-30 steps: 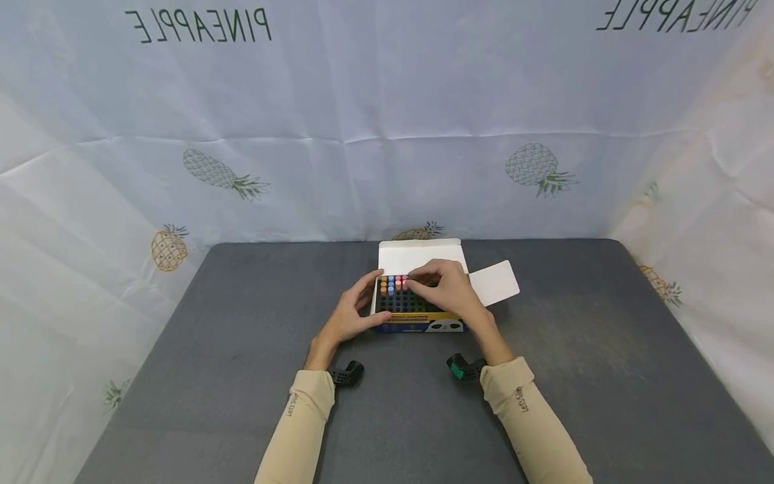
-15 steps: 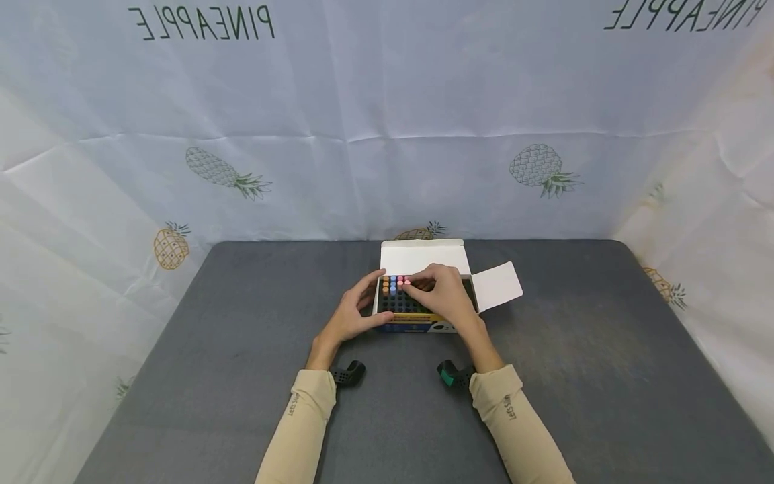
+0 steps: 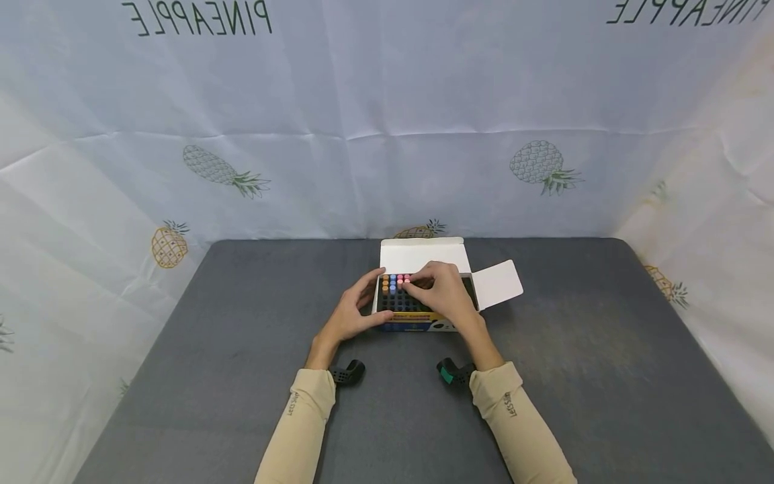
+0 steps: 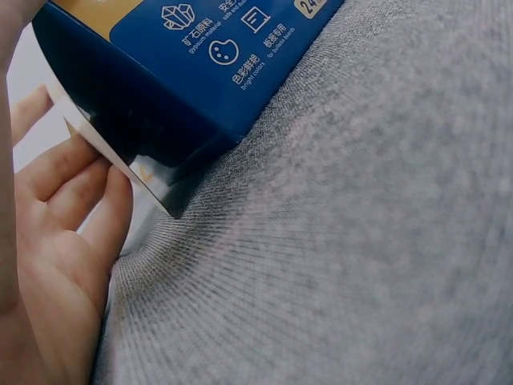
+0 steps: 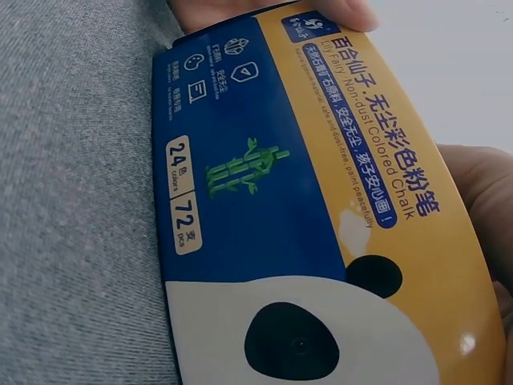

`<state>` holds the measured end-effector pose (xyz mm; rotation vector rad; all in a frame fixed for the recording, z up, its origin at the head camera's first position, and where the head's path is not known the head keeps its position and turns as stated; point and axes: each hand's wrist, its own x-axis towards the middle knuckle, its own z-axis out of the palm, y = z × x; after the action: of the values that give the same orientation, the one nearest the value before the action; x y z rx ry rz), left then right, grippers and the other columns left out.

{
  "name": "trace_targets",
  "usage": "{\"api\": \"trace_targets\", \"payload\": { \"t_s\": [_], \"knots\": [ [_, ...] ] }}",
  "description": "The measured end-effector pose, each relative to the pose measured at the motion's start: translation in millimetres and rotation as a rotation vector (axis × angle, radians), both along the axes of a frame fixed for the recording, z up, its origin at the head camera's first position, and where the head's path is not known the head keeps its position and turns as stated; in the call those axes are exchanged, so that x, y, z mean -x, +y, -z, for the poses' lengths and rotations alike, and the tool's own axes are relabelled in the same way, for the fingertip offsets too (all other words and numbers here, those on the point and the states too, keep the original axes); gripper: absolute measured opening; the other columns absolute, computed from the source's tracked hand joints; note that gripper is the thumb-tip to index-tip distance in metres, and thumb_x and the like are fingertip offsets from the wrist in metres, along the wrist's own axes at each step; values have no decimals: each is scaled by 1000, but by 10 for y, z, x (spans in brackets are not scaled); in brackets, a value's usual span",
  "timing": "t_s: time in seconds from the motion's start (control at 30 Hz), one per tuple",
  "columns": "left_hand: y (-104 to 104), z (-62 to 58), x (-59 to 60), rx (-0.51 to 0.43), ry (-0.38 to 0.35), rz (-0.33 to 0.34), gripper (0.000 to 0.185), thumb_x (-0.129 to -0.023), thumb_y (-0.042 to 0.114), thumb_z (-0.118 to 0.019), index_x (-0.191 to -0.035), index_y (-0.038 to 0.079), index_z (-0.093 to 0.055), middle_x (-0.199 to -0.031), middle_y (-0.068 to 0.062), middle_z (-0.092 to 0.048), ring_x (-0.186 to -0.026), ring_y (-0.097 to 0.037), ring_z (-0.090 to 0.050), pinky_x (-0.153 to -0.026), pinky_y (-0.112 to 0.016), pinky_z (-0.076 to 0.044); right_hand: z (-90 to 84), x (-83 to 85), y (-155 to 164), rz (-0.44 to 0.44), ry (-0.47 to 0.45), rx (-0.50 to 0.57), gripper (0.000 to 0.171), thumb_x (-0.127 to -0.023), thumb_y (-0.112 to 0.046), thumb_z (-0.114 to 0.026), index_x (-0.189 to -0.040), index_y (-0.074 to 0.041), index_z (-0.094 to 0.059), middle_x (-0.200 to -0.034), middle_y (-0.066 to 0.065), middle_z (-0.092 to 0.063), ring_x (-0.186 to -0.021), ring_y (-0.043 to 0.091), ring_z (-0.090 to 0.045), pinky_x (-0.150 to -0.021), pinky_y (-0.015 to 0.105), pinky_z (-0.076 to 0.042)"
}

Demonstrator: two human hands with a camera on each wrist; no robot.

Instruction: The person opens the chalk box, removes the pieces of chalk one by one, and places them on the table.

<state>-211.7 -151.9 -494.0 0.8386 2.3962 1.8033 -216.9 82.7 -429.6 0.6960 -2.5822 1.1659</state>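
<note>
A chalk box (image 3: 406,326), blue and yellow with a panda print, lies open on the table. Its black holder (image 3: 396,304) carries orange, blue and pink chalk sticks (image 3: 393,282) at the left end, among dark holes. My left hand (image 3: 347,312) grips the box's left end, thumb over the front edge. In the left wrist view, its fingers (image 4: 76,188) bend against a white side flap (image 4: 104,148). With thumb and fingertips, my right hand (image 3: 444,292) pinches a pink chalk stick (image 3: 407,282) at the holder. That hand hides the holder's middle.
The white lid (image 3: 423,254) is folded up at the back, and a white end flap (image 3: 498,284) sticks out at right. Beneath lies a grey table surface (image 3: 242,336). A pineapple-print cloth (image 3: 387,134) hangs behind it.
My right hand and forearm have shifted slightly left, uncovering the right end of the box. The left hand keeps its place on the box.
</note>
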Motion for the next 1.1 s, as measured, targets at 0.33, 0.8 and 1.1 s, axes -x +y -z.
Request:
{"api": "trace_targets", "payload": {
  "t_s": [0.33, 0.8, 1.1],
  "knots": [
    [6, -26, -6, 1, -1, -6, 80, -90, 24, -78, -159, 22, -37, -150, -15, -52, -138, -33, -53, -115, -57, -45, -32, 23, 12, -34, 8, 9, 9, -88, -9, -80, -92, -1, -82, -86, 12, -74, -71, 20, -70, -65, 30, -61],
    [6, -14, -1, 0, -10, -9, 80, -90, 21, -79, -158, 22, -38, -148, -16, -53, -137, -34, -53, -116, -57, -44, -24, -20, -96, 68, 1, 176, 18, -90, -12, -79, -101, 3, -81, -90, 16, -72, -73, 27, -73, -66, 33, -63],
    [27, -22, 2, 19, -22, -9, 85, -88, 6, -76, -161, 11, -32, -149, -24, -50, -139, -41, -50, -116, -60, -42, -11, -3, -77, 57, -23, 163, 19, -90, -13, -80, -102, 2, -81, -91, 15, -73, -75, 26, -73, -67, 34, -63]
  ]
}}
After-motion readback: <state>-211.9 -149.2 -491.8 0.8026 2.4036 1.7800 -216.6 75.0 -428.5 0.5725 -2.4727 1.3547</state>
